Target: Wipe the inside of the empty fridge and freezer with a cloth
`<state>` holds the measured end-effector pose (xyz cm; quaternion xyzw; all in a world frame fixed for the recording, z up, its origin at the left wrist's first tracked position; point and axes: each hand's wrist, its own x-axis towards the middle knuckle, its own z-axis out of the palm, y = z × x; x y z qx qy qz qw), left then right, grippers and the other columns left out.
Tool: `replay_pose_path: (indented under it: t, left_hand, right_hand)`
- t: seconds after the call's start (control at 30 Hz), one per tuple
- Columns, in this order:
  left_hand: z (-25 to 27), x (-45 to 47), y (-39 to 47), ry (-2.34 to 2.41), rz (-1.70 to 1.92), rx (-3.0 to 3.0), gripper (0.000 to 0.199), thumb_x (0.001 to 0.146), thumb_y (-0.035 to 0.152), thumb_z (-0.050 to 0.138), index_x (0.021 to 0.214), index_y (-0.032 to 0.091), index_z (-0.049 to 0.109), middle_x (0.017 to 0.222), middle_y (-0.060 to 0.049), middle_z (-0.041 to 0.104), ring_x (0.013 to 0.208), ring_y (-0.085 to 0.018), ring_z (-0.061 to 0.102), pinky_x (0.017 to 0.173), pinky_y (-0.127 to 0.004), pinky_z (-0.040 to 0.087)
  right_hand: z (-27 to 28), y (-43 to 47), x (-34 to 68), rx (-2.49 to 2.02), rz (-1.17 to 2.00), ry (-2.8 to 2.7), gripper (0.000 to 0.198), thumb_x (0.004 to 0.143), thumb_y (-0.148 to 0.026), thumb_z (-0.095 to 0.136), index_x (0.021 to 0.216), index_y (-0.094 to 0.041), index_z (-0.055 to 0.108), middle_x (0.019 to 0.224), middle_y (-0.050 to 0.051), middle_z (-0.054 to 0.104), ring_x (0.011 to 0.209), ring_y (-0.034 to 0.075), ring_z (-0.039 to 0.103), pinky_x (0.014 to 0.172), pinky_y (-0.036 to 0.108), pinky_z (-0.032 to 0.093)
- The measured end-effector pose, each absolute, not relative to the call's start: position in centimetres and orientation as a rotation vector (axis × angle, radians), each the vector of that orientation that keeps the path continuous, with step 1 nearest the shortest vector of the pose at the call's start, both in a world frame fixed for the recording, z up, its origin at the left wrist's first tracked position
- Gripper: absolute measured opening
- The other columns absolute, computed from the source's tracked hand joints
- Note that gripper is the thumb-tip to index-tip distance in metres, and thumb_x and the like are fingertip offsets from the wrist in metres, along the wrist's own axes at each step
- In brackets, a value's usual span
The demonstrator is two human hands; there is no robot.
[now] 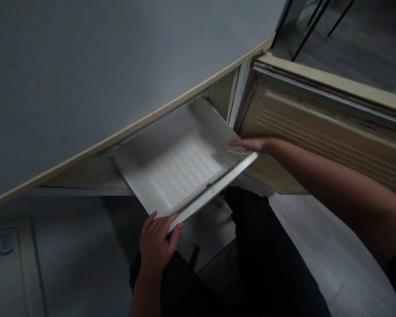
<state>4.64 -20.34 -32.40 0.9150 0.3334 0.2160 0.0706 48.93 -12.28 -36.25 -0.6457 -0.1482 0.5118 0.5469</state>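
Observation:
A shallow white plastic drawer (185, 167) with a ribbed bottom sticks out at a slant from the cream-framed appliance, which looks like a fridge. Nothing lies inside it. My left hand (156, 240) grips its front left corner, thumb on the front edge and fingers over the left side. At the front right corner, my right hand (252, 144) holds the side wall. Part of that hand reaches over the rim, and its other fingers are mostly hidden. The drawer's back end is still within the appliance opening.
On the right, the open door (323, 127) shows a ribbed, stained inner panel. The appliance's large grey surface (119, 57) fills the upper left. My dark-clothed legs (267, 255) are below the drawer, over a grey floor (306, 237). Thin dark legs of furniture (312, 28) stand at the top right.

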Motion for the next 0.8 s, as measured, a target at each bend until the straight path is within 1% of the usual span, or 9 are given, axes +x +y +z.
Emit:
replay_pose_path:
  t: [0.1, 0.2, 0.27, 0.33, 0.4, 0.5, 0.57, 0.67, 0.8]
  left_hand:
    - [-32.5, 4.6, -20.4, 1.017, 0.646, 2.731, 0.017, 0.096, 0.031, 0.060, 0.109, 0.020, 0.064, 0.090, -0.003, 0.075, 0.079, -0.020, 0.071, 0.108, -0.044, 0.044]
    - [-32.4, 4.7, -20.4, 1.035, 0.644, 2.702, 0.017, 0.095, 0.031, 0.061, 0.109, 0.021, 0.064, 0.092, -0.003, 0.076, 0.081, -0.021, 0.071, 0.109, -0.045, 0.043]
    - [-32.4, 4.8, -20.5, 1.043, 0.643, 2.682, 0.018, 0.095, 0.030, 0.062, 0.110, 0.022, 0.064, 0.094, -0.003, 0.076, 0.083, -0.021, 0.071, 0.110, -0.046, 0.043]
    - [-32.6, 5.0, -20.8, 1.051, 0.668, 2.647, 0.020, 0.094, 0.028, 0.062, 0.113, 0.023, 0.064, 0.098, -0.003, 0.076, 0.090, -0.022, 0.071, 0.111, -0.047, 0.043]
    - [-33.2, 5.3, -21.2, 1.071, 0.797, 2.532, 0.027, 0.095, 0.030, 0.057, 0.121, 0.023, 0.063, 0.111, -0.007, 0.074, 0.107, -0.025, 0.069, 0.111, -0.050, 0.043]
    - [-34.6, 5.2, -21.8, 1.139, 1.303, 2.156, 0.040, 0.099, 0.040, 0.043, 0.133, 0.024, 0.056, 0.135, -0.012, 0.062, 0.128, -0.030, 0.059, 0.109, -0.055, 0.046]
    - [-35.7, 4.7, -21.9, 1.226, 1.598, 1.871, 0.044, 0.101, 0.044, 0.032, 0.135, 0.025, 0.052, 0.140, -0.013, 0.058, 0.131, -0.031, 0.057, 0.106, -0.057, 0.048]
    - [-37.0, 3.2, -21.3, 1.432, 1.576, 1.621, 0.046, 0.103, 0.039, 0.019, 0.137, 0.026, 0.047, 0.143, -0.014, 0.056, 0.129, -0.029, 0.059, 0.099, -0.055, 0.053]
    - [-38.3, 2.4, -20.8, 1.420, 1.480, 1.550, 0.051, 0.103, 0.043, 0.015, 0.142, 0.025, 0.043, 0.149, -0.017, 0.052, 0.131, -0.027, 0.058, 0.100, -0.051, 0.053]
  right_hand:
    - [-33.8, -14.9, 49.5, -1.697, 1.556, -0.310, 0.018, 0.092, -0.023, 0.068, 0.084, -0.007, 0.071, 0.087, 0.011, 0.074, 0.083, 0.025, 0.072, 0.101, 0.063, 0.048]
    - [-33.2, -18.4, 49.0, -1.634, 1.287, -0.431, 0.030, 0.101, -0.033, 0.054, 0.090, -0.011, 0.072, 0.089, 0.009, 0.074, 0.085, 0.022, 0.070, 0.110, 0.061, 0.043]
    - [-33.4, -21.1, 47.6, -1.617, 0.979, -0.605, 0.029, 0.100, -0.037, 0.053, 0.098, -0.016, 0.073, 0.100, 0.008, 0.074, 0.103, 0.024, 0.068, 0.117, 0.060, 0.036]
    - [-33.4, -23.6, 44.8, -1.630, 0.687, -0.882, 0.029, 0.094, -0.041, 0.061, 0.110, -0.021, 0.074, 0.122, 0.007, 0.070, 0.132, 0.029, 0.055, 0.123, 0.061, 0.024]
    - [-33.1, -25.6, 39.9, -1.651, 0.520, -1.214, 0.041, 0.088, -0.039, 0.067, 0.127, -0.027, 0.071, 0.145, 0.004, 0.058, 0.153, 0.033, 0.027, 0.127, 0.062, 0.006]
    - [-32.2, -27.6, 29.6, -1.695, 0.519, -1.638, 0.066, 0.085, -0.037, 0.067, 0.150, -0.031, 0.054, 0.158, 0.007, 0.044, 0.158, 0.039, 0.009, 0.125, 0.064, -0.008]
    - [-32.1, -28.4, 22.5, -1.572, 0.585, -1.910, 0.073, 0.089, -0.044, 0.063, 0.158, -0.030, 0.042, 0.161, 0.009, 0.040, 0.158, 0.036, 0.007, 0.126, 0.061, -0.008]
    - [-33.5, -29.1, 15.9, -1.447, 0.592, -2.073, 0.068, 0.100, -0.045, 0.046, 0.164, -0.029, 0.028, 0.166, 0.003, 0.031, 0.160, 0.026, 0.007, 0.130, 0.052, 0.000]
    - [-37.8, -29.2, 17.0, -1.589, 0.580, -1.792, 0.066, 0.094, -0.051, 0.052, 0.157, -0.036, 0.041, 0.166, 0.003, 0.030, 0.157, 0.032, 0.018, 0.128, 0.057, 0.007]
